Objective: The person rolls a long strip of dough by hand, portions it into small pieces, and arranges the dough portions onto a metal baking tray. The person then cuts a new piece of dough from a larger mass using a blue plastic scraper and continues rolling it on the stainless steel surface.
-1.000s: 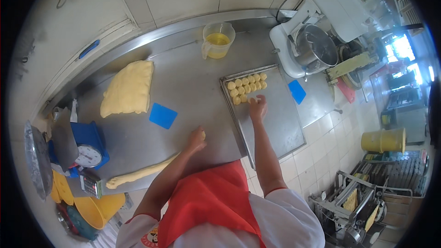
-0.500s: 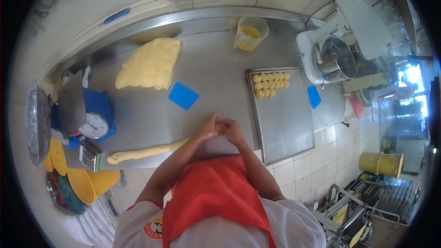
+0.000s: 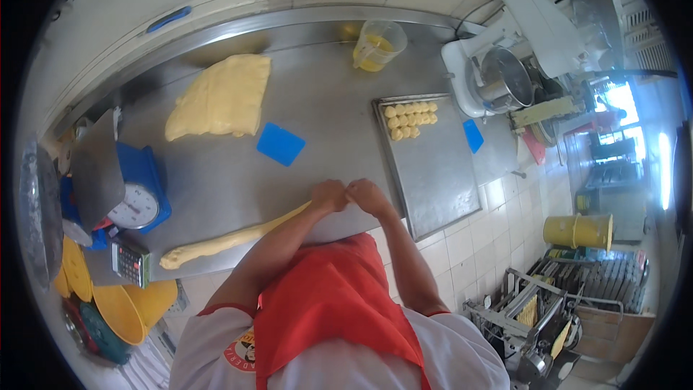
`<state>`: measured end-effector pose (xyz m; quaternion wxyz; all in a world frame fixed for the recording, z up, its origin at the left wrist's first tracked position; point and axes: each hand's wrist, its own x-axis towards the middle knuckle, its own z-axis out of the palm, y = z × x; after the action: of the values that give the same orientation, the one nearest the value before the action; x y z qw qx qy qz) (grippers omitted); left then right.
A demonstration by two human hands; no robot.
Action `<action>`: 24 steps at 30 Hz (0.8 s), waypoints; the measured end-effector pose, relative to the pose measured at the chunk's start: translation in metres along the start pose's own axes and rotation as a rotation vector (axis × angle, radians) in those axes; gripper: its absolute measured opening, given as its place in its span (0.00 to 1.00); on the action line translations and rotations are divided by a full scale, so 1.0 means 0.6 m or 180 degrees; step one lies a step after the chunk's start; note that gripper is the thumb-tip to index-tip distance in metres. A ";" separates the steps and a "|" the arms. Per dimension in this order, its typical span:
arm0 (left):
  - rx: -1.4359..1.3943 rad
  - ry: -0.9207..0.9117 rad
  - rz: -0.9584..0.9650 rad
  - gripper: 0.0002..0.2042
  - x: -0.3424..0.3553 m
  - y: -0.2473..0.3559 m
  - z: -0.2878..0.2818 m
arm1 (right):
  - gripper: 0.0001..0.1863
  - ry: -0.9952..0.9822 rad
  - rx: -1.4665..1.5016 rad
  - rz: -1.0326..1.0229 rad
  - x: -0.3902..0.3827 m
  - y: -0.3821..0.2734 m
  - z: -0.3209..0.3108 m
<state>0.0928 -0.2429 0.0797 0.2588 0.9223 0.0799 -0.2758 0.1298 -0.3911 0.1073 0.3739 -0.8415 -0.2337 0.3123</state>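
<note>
A long rope of pale yellow dough (image 3: 216,243) lies along the table's near edge, and its right end runs up to my left hand (image 3: 330,196). That hand is closed around the rope's end. Close beside it, my right hand (image 3: 368,196) is closed too, its fingertips pinched together near the left; whatever they hold is hidden. Further right, a metal baking tray (image 3: 440,180) carries rows of small dough balls (image 3: 410,110) in its far left corner. A large slab of dough (image 3: 222,97) rests at the back left, with a blue dough scraper (image 3: 281,144) near its right corner.
At left stand a blue scale (image 3: 141,198) and a calculator (image 3: 128,263). A jug of yellow liquid (image 3: 378,46) sits at the back. A stand mixer (image 3: 498,79) and second blue scraper (image 3: 473,136) are beyond the tray. Yellow bins (image 3: 141,307) stand below the table's left end.
My hands have come slightly apart from being clasped together, the right one turning outward. The whole view has shifted a little, so the table things appear further left.
</note>
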 end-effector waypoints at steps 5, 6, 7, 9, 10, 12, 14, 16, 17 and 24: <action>-0.0734 -0.0171 -0.0696 0.14 0.064 -0.005 -0.024 | 0.17 0.0481 0.1812 0.0492 -0.013 0.097 -0.101; -0.0528 -0.0230 -0.0528 0.16 0.060 0.015 -0.034 | 0.16 0.1273 0.2369 0.0485 0.011 0.168 -0.137; -0.0537 -0.0084 -0.0436 0.19 0.067 0.020 -0.033 | 0.16 0.1790 0.1726 0.0431 0.038 0.246 -0.185; -0.0573 0.0167 -0.0468 0.25 0.062 -0.020 0.013 | 0.15 0.2510 0.0909 0.0780 0.103 0.260 -0.222; -0.0665 0.0287 -0.0508 0.27 0.047 -0.043 0.023 | 0.15 0.2758 0.0679 0.1124 0.136 0.209 -0.242; -0.0814 0.0391 -0.0194 0.33 0.057 -0.021 0.032 | 0.15 0.3199 0.0090 0.1035 0.174 0.266 -0.289; -0.0963 0.0523 -0.0132 0.37 0.062 -0.017 0.048 | 0.14 0.3405 -0.0362 0.0947 0.187 0.304 -0.298; -0.1169 0.0612 -0.0141 0.40 0.053 -0.023 0.038 | 0.14 0.3422 -0.0693 0.0811 0.205 0.290 -0.292; -0.1281 0.0588 -0.0123 0.41 0.046 -0.026 0.035 | 0.14 0.3545 -0.0720 0.0802 0.194 0.284 -0.278; -0.1529 0.0630 -0.0020 0.42 0.012 -0.035 0.024 | 0.11 0.0607 0.1115 -0.0103 0.063 0.069 0.007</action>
<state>0.0859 -0.2325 0.0566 0.4603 0.8566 0.1710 -0.1581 0.1596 -0.3905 0.0599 0.5400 -0.7854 -0.1528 0.2610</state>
